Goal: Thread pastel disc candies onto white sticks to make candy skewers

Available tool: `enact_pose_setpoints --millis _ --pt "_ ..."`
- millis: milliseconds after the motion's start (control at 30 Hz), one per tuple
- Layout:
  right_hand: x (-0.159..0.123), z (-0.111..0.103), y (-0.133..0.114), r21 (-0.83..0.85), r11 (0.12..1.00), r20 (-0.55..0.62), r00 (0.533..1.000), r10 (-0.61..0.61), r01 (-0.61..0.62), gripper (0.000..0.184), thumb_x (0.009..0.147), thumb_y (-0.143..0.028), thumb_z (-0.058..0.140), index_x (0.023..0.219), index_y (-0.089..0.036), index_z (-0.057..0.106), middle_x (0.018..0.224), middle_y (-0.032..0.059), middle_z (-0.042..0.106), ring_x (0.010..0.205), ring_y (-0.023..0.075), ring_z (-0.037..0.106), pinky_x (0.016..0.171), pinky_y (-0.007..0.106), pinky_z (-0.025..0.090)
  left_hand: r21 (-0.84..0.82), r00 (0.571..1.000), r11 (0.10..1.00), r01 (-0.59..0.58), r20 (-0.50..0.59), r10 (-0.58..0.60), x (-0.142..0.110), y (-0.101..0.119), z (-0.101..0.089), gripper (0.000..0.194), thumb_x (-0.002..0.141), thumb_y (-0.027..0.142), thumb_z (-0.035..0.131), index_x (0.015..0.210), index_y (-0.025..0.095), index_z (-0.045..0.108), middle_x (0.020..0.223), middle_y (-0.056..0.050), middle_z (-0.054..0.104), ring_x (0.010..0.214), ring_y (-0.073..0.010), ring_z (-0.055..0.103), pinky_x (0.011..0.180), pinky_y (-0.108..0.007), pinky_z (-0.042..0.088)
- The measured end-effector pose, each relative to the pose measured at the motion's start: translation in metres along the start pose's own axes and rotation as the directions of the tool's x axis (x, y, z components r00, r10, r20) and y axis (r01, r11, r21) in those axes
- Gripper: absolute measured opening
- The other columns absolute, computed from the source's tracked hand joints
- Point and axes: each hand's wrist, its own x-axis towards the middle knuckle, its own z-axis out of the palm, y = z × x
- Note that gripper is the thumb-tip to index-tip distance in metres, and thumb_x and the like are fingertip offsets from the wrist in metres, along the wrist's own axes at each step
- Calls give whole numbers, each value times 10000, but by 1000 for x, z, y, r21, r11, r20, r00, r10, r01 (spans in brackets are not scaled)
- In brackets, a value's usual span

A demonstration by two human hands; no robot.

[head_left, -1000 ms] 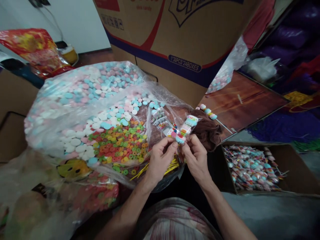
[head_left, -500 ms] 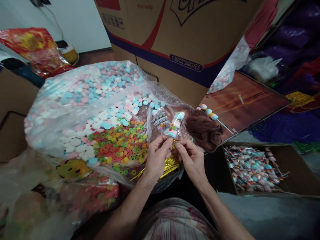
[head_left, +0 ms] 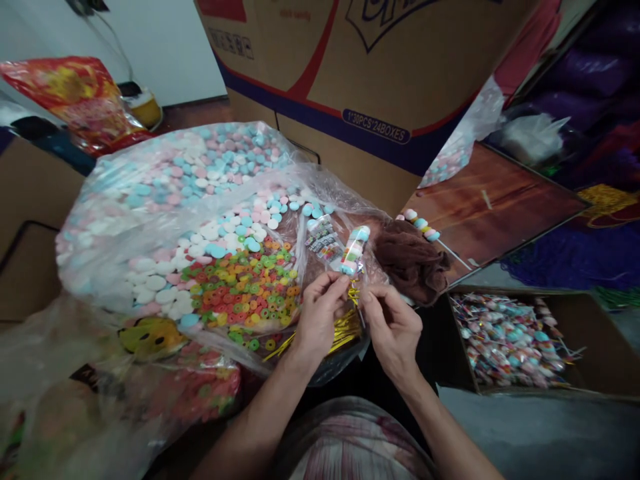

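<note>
My left hand (head_left: 323,308) is closed, its thumb and finger pinching the gathered lower end of a wrapped marshmallow candy stick (head_left: 355,249). White, blue and pink pieces with green and red bands show through its clear wrapper. A shiny gold twist tie (head_left: 353,293) shows just below the candy, between my hands. My right hand (head_left: 393,323) is pinched shut beside it, slightly apart from the left; what its fingertips hold is hidden. Under my hands lies a bundle of gold twist ties (head_left: 345,335). A printed clear wrapper (head_left: 323,237) lies left of the candy.
A large clear bag of marshmallows (head_left: 175,177) and loose gummy rings (head_left: 245,290) spread to the left. A brown cloth (head_left: 413,260) and an unwrapped candy stick (head_left: 425,228) lie right. An open carton (head_left: 607,353) holds wrapped sticks. A tall cardboard box (head_left: 320,50) stands behind.
My right hand has drawn back a little to the right, away from the candy's gathered end. My left hand keeps its pinch there. The whole view has shifted slightly.
</note>
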Motion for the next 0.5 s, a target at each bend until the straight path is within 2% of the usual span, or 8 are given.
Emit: enact_pose_setpoints --millis 67,167,233,333,500 --pt "3 -5 4 -114 982 0 989 -151 150 188 890 -104 577 1027 -198 664 936 56 642 824 165 611 703 286 495 -75 996 993 93 5 -93 1 4 -1 263 671 299 806 720 145 599 584 63 474 464 -8 328 423 -130 247" --pt "8 -11 11 -298 899 99 948 -304 320 344 879 -88 584 1197 -207 642 1144 130 605 1017 230 601 831 381 507 -128 979 970 205 22 -204 0 5 -3 275 637 277 834 784 151 639 627 47 538 504 -20 441 424 -122 290" --pt "11 -12 14 -366 841 161 917 -364 398 355 891 -98 586 1226 -206 635 1110 132 628 981 228 615 814 388 508 -172 966 951 257 34 -255 -1 2 -2 291 619 265 844 810 150 656 665 37 575 534 -31 499 419 -121 321" --pt "11 -10 18 -404 782 165 879 -448 475 315 887 -90 611 1177 -202 661 989 103 675 864 199 637 734 345 508 -256 948 914 314 32 -317 -1 -2 -1 305 583 228 854 807 141 666 681 36 602 537 -35 531 400 -116 337" --pt "10 -8 23 -335 788 105 852 -513 516 319 848 -7 632 1101 -195 678 930 94 703 826 188 655 716 326 530 -320 927 875 364 29 -375 -1 -2 1 279 575 179 843 776 128 658 636 49 577 495 -25 500 378 -107 332"
